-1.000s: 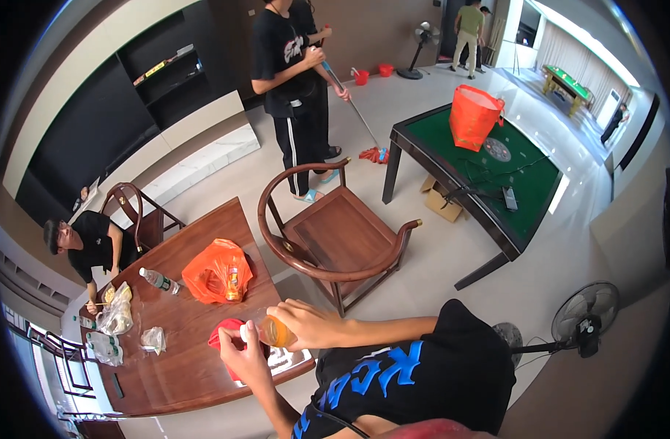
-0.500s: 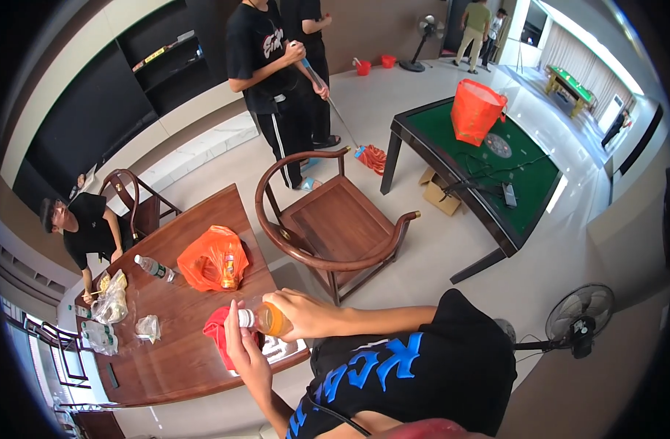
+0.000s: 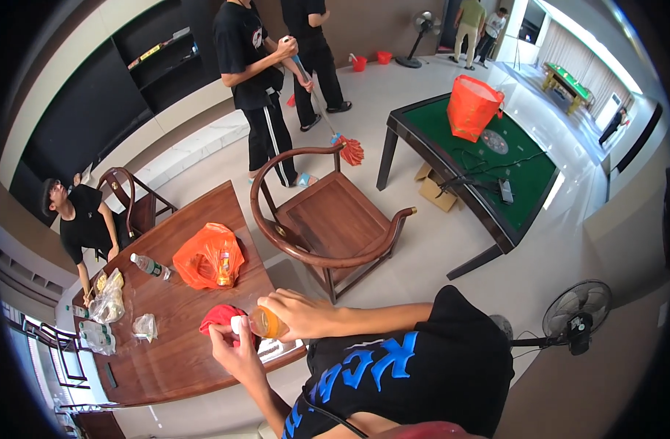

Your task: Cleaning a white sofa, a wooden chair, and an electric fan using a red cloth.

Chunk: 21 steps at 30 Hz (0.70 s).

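Note:
My right hand [image 3: 298,313] is closed around a clear plastic bottle [image 3: 265,323] with an orange band, tilted so its neck points left. The fingertips of my left hand [image 3: 236,353] pinch a white bottle cap [image 3: 237,324] at the mouth of the bottle. Whether the cap is fully apart from the neck, I cannot tell. Just behind my left fingers, a red cloth-like thing [image 3: 219,317] lies on the wooden table [image 3: 181,358], partly hidden. Farther back on the table sits an orange plastic bag [image 3: 203,256] with a small yellow-orange package [image 3: 224,269] in it.
A clear water bottle [image 3: 150,266] and crumpled clear bags [image 3: 109,300] lie on the table. A wooden armchair [image 3: 335,219] stands beyond it, with a green-topped table [image 3: 459,139] to the right. A person holds a mop [image 3: 347,148]; another sits at the table's far left. A fan [image 3: 578,314] stands at right.
My left fingers have gone from lying along the bottle's neck to a pinch on the white cap, which has shifted slightly left. The person with the mop has moved a little left.

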Available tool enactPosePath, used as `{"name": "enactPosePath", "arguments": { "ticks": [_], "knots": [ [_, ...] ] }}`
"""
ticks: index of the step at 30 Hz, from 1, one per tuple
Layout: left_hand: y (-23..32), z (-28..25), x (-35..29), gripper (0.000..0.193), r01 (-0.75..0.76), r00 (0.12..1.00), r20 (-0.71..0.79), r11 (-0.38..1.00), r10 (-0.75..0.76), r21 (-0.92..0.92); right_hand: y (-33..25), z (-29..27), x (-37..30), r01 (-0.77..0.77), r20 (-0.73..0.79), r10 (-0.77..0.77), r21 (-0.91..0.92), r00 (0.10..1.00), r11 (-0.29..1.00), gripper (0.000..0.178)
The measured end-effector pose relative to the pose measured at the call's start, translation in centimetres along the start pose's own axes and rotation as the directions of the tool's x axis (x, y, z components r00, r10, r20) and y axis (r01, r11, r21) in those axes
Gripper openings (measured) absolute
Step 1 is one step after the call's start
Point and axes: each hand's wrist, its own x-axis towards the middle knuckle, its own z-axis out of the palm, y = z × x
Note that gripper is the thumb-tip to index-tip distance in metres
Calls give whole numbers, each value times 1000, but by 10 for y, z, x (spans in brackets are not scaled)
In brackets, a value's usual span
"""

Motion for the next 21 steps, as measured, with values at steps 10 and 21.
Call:
{"name": "enactPosePath", "arguments": {
  "ticks": [10,21],
  "knots": [
    [-4,5,-10,18,42,999,20,915,-38,-401,0,8,-4,7,-3,-7,17,1000,1000,73],
    [14,-16,-3,16,-85,949,280,974,144,-210,3,19,-6,-37,-13,39,136,999,990,75]
  ]
}}
